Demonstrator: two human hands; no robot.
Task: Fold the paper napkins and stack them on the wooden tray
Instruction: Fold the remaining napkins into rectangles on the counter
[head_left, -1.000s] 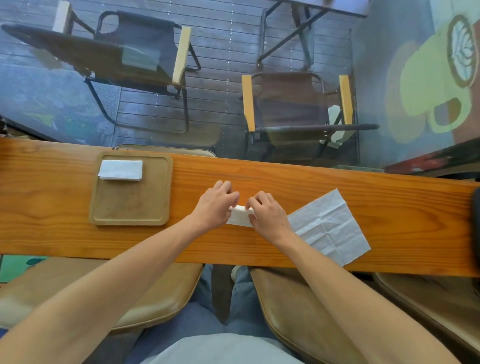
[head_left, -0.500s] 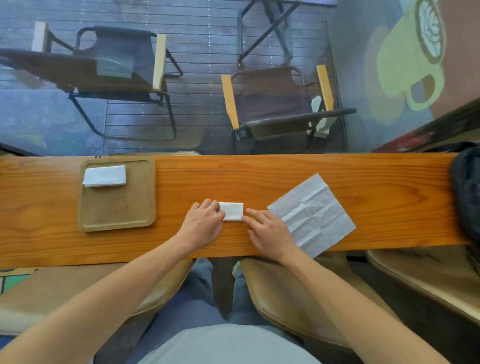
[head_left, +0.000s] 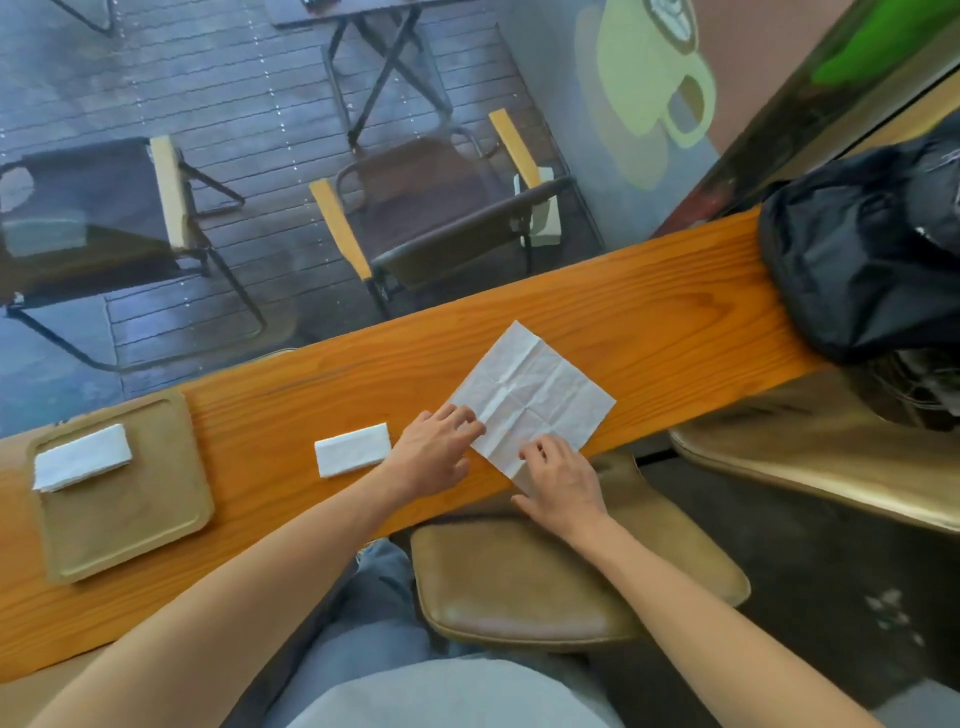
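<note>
Both hands, left hand (head_left: 435, 453) and right hand (head_left: 561, 480), were laid fingers-spread on the unfolded paper napkin (head_left: 535, 395), judged flimsy, best pinched at corners.

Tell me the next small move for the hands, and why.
Probably fold the unfolded napkin in half. Both the left hand and the right hand rest on its near edge, and it lies flat and open on the wooden counter. The folded napkin beside it is not yet on the wooden tray, so stacking could follow.
</note>
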